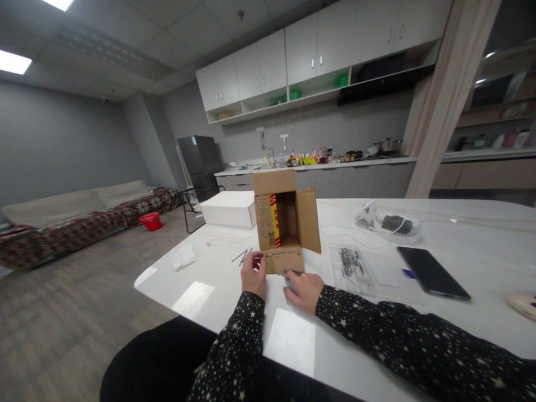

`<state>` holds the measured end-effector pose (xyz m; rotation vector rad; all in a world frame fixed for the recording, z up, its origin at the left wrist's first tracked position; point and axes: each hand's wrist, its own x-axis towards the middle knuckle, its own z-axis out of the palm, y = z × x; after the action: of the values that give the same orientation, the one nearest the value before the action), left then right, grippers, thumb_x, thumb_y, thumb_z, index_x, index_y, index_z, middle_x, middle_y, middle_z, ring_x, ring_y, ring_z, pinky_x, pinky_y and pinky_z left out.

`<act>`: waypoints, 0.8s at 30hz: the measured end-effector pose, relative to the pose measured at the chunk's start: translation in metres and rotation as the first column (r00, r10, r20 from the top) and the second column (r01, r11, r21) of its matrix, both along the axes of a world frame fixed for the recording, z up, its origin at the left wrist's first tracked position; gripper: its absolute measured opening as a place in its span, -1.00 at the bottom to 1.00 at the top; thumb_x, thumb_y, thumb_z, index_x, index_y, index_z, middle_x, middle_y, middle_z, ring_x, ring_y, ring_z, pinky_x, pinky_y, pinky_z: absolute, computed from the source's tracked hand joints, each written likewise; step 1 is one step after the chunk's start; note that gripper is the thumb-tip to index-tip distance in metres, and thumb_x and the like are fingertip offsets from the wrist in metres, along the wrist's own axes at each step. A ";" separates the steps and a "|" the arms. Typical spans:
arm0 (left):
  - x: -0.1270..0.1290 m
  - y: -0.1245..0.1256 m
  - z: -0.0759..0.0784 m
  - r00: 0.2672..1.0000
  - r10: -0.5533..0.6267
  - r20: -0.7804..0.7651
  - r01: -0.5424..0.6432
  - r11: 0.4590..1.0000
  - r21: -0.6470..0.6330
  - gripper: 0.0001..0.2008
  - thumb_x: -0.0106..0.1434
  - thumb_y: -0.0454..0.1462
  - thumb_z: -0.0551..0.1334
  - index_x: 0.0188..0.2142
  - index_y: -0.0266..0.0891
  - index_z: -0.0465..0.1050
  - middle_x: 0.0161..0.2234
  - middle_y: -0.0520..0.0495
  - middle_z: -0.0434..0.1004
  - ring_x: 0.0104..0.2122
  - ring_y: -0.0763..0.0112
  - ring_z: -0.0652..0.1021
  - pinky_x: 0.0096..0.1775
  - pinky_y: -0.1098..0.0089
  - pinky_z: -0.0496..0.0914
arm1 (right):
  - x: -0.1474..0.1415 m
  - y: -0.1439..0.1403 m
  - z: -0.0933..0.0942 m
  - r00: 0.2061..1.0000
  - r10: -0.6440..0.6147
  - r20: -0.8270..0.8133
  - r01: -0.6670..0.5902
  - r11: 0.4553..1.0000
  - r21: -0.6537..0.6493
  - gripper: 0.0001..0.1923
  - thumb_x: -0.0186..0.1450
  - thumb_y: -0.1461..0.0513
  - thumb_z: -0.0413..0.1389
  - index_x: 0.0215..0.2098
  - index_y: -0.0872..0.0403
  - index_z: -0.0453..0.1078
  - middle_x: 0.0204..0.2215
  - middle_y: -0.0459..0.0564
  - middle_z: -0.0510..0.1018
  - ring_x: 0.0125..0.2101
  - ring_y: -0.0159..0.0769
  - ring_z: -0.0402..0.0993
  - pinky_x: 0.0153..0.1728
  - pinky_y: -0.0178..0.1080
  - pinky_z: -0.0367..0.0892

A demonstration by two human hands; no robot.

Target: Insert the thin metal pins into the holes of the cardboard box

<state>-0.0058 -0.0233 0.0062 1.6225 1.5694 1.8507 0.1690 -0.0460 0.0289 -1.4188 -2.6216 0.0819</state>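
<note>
A cardboard box (263,223) stands on its side on the white table, its opening and flaps facing me. Its front flap (288,265) lies forward and carries a row of small dark dots. At the flap's left corner is my left hand (253,273), thumb and fingers pinched together; anything between the fingertips is too small to make out. My right hand (305,291) rests on the table with its fingers stretched toward thin metal pins (288,273) along the flap's front edge. More thin dark rods (242,256) lie left of the box.
To the right sits a clear compartment case (354,271) of metal pieces, beside a black phone or tablet (433,272). A white cable coil (396,226) lies farther back. Behind the cardboard stands a white box (228,209); crumpled white material (183,257) lies at the left.
</note>
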 end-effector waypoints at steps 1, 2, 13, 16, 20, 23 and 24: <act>0.000 0.001 -0.001 1.000 0.003 0.006 -0.003 1.000 0.014 -0.86 0.18 -0.23 0.16 -0.30 -0.25 0.37 -0.37 -0.04 0.47 -0.43 0.48 0.47 -0.39 0.45 0.37 | -0.001 0.001 -0.002 1.000 0.003 0.004 -0.003 1.000 0.000 -0.64 0.31 0.05 -0.16 -0.06 0.03 0.28 -0.34 0.06 0.57 -0.36 -0.17 0.49 -0.40 -0.25 0.14; -0.001 0.002 -0.002 1.000 0.007 0.010 -0.008 1.000 0.028 -0.86 0.17 -0.23 0.16 -0.30 -0.25 0.38 -0.36 -0.04 0.48 -0.41 0.47 0.48 -0.39 0.45 0.38 | -0.001 0.002 -0.004 1.000 -0.009 0.008 0.009 1.000 0.008 -0.64 0.30 0.05 -0.15 -0.07 0.03 0.28 -0.34 0.05 0.57 -0.36 -0.16 0.49 -0.40 -0.25 0.14; -0.006 0.005 -0.007 0.998 0.062 -0.028 -0.060 0.996 0.058 -0.87 0.15 -0.29 0.16 -0.29 -0.24 0.42 -0.34 -0.05 0.50 -0.36 0.43 0.50 -0.38 0.44 0.38 | 0.000 0.001 -0.001 1.000 -0.017 -0.004 0.017 1.000 -0.002 -0.63 0.30 0.05 -0.15 -0.06 0.03 0.28 -0.35 0.06 0.57 -0.34 -0.14 0.50 -0.41 -0.25 0.12; -0.005 0.006 -0.007 0.997 0.072 -0.012 -0.071 0.995 0.077 -0.87 0.16 -0.28 0.17 -0.29 -0.24 0.42 -0.34 -0.06 0.50 -0.35 0.43 0.50 -0.37 0.44 0.38 | 0.000 0.001 -0.002 1.000 -0.014 -0.009 0.014 1.000 -0.007 -0.62 0.30 0.05 -0.16 -0.04 0.03 0.28 -0.34 0.05 0.57 -0.34 -0.16 0.49 -0.39 -0.25 0.13; -0.005 0.006 -0.006 0.998 0.059 0.011 -0.059 0.994 0.095 -0.87 0.15 -0.28 0.18 -0.30 -0.25 0.42 -0.35 -0.06 0.50 -0.33 0.42 0.51 -0.33 0.42 0.40 | 0.001 0.002 -0.003 1.000 -0.007 -0.009 0.007 1.000 0.003 -0.63 0.31 0.06 -0.15 -0.04 0.02 0.27 -0.34 0.05 0.57 -0.35 -0.16 0.49 -0.39 -0.25 0.14; -0.004 0.006 -0.007 0.999 0.047 0.014 -0.048 0.994 0.094 -0.87 0.15 -0.28 0.18 -0.30 -0.25 0.41 -0.35 -0.06 0.51 -0.34 0.41 0.52 -0.32 0.41 0.41 | 0.001 0.002 -0.003 1.000 -0.006 -0.014 0.006 1.000 0.015 -0.63 0.30 0.04 -0.16 -0.05 0.02 0.28 -0.35 0.06 0.57 -0.36 -0.15 0.49 -0.41 -0.25 0.12; -0.004 0.006 -0.007 0.999 0.046 0.015 -0.048 0.994 0.094 -0.87 0.15 -0.28 0.18 -0.29 -0.25 0.41 -0.35 -0.07 0.51 -0.34 0.41 0.52 -0.32 0.41 0.41 | 0.001 0.001 -0.003 1.000 -0.006 -0.015 0.006 1.000 0.018 -0.63 0.30 0.04 -0.16 -0.06 0.02 0.28 -0.35 0.06 0.58 -0.36 -0.15 0.50 -0.42 -0.25 0.12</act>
<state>-0.0102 -0.0177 -0.0005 1.6216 1.5496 1.9835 0.1703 -0.0445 0.0260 -1.4153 -2.5995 0.0675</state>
